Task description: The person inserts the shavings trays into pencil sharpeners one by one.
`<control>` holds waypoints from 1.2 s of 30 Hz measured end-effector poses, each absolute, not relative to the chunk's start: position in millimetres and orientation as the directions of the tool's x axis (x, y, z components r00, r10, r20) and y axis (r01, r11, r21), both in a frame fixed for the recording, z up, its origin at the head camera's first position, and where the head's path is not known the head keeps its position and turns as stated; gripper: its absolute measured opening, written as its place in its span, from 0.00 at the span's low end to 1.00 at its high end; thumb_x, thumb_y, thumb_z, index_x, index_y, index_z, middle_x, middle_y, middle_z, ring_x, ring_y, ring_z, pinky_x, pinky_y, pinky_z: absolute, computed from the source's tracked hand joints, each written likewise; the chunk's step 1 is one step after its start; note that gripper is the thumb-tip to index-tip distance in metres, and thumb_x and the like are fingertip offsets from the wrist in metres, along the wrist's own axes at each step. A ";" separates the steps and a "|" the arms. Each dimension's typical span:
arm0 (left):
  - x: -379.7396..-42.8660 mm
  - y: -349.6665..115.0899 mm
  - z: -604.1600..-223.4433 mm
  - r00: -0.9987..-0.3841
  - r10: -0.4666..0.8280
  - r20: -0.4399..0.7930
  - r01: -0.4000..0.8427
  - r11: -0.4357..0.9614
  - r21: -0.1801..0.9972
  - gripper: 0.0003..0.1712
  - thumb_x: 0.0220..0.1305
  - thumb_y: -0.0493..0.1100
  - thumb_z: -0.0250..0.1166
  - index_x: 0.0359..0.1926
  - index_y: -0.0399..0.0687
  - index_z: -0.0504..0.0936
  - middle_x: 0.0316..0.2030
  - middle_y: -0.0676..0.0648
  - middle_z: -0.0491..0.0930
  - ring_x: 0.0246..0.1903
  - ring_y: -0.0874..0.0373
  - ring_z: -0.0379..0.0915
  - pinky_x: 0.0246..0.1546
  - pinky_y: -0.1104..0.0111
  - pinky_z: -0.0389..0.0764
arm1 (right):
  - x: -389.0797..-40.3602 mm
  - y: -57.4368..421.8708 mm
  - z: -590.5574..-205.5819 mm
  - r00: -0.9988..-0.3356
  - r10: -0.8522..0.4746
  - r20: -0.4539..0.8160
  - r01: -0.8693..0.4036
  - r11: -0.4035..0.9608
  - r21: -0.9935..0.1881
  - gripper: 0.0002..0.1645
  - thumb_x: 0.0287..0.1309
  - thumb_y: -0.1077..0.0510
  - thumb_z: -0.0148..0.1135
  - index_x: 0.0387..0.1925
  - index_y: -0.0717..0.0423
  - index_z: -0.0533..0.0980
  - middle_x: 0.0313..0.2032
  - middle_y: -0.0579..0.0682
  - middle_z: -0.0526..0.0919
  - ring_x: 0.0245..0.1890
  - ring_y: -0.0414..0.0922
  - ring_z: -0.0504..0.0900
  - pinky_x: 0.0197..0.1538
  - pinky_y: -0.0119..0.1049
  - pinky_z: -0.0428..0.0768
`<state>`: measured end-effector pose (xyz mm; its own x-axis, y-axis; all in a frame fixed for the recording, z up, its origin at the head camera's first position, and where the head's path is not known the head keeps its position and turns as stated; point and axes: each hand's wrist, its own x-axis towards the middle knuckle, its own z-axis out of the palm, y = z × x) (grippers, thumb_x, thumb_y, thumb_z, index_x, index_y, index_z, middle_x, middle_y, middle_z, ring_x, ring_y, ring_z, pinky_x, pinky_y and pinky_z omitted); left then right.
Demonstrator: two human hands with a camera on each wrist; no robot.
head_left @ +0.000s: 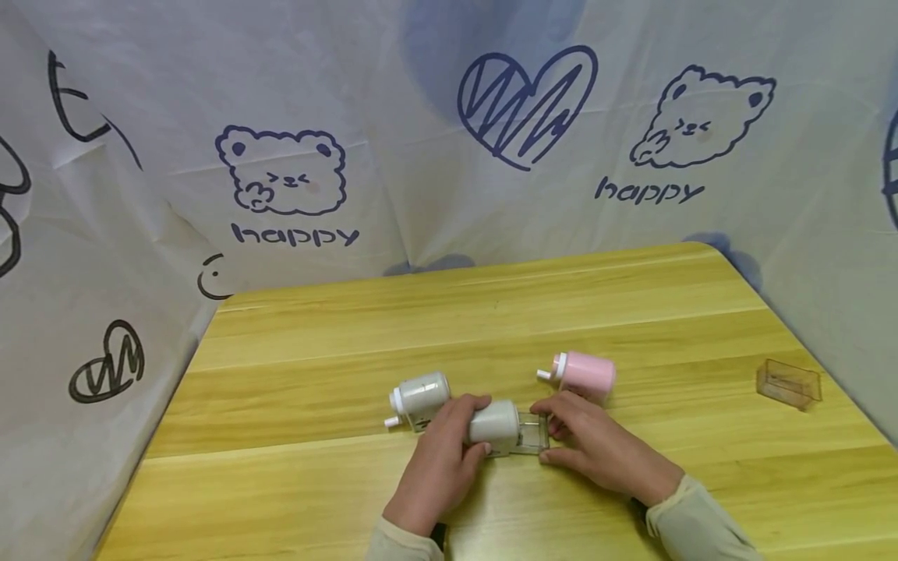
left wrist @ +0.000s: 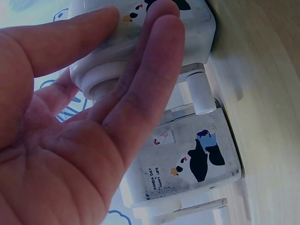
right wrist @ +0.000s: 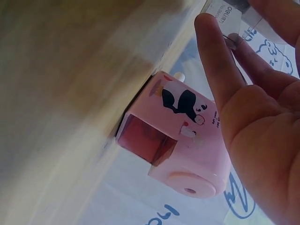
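Note:
My left hand (head_left: pixel 438 460) grips a pale grey crank pencil sharpener (head_left: pixel 494 421) around its left part, thumb on the near side. Out from the sharpener's right side reaches a clear shavings drawer (head_left: pixel 533 434). Thumb and fingers of my right hand (head_left: pixel 596 446) pinch that drawer at its outer end. Just left of the held sharpener lies a second pale one (head_left: pixel 423 392), its panda print (left wrist: pixel 201 157) showing in the left wrist view. Behind my right hand stands a pink sharpener (head_left: pixel 589 372); the right wrist view shows its reddish drawer (right wrist: pixel 143 139).
A loose amber see-through drawer (head_left: pixel 789 384) lies near the right edge of the wood-patterned table (head_left: pixel 491 312). White cloth (head_left: pixel 393 179) with bear and heart drawings hangs behind the table and along both sides.

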<state>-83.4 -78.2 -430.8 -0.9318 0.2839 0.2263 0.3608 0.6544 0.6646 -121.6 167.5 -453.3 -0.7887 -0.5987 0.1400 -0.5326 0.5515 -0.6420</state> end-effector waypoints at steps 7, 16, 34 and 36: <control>-83.5 -78.1 -430.9 -0.933 0.281 0.225 0.358 0.657 0.664 0.28 0.58 0.36 0.65 0.60 0.51 0.70 0.56 0.48 0.73 0.55 0.54 0.69 0.56 0.58 0.71 | -121.7 166.0 -452.5 -0.793 -0.596 0.128 -0.529 0.569 -0.629 0.32 0.52 0.52 0.69 0.57 0.56 0.70 0.41 0.43 0.72 0.40 0.39 0.73 0.44 0.35 0.76; -83.3 -78.6 -430.8 -0.932 0.284 0.225 0.360 0.657 0.662 0.28 0.59 0.36 0.65 0.60 0.50 0.70 0.56 0.48 0.73 0.55 0.54 0.70 0.55 0.58 0.72 | -121.6 164.0 -451.8 -0.796 -0.594 0.116 -0.525 0.583 -0.620 0.32 0.51 0.53 0.70 0.57 0.56 0.70 0.41 0.43 0.72 0.40 0.40 0.72 0.44 0.34 0.75; -83.2 -79.0 -430.9 -0.936 0.279 0.215 0.349 0.653 0.672 0.28 0.59 0.36 0.65 0.60 0.52 0.70 0.56 0.49 0.73 0.54 0.55 0.70 0.54 0.59 0.72 | -123.3 163.0 -452.8 -0.780 -0.609 0.141 -0.556 0.574 -0.601 0.32 0.51 0.54 0.70 0.57 0.56 0.69 0.43 0.44 0.72 0.40 0.40 0.72 0.45 0.34 0.75; -83.4 -79.1 -431.1 -0.936 0.279 0.216 0.350 0.652 0.673 0.28 0.58 0.36 0.65 0.60 0.52 0.70 0.56 0.49 0.73 0.54 0.55 0.70 0.54 0.59 0.72 | -123.5 162.8 -453.2 -0.776 -0.613 0.150 -0.565 0.568 -0.599 0.32 0.51 0.55 0.69 0.57 0.56 0.69 0.43 0.44 0.72 0.40 0.40 0.72 0.45 0.34 0.75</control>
<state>-83.4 -79.1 -431.1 -0.9358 0.2789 0.2158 0.3495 0.6518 0.6730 -123.5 162.8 -453.2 -0.7756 -0.6133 0.1496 -0.5645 0.5678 -0.5991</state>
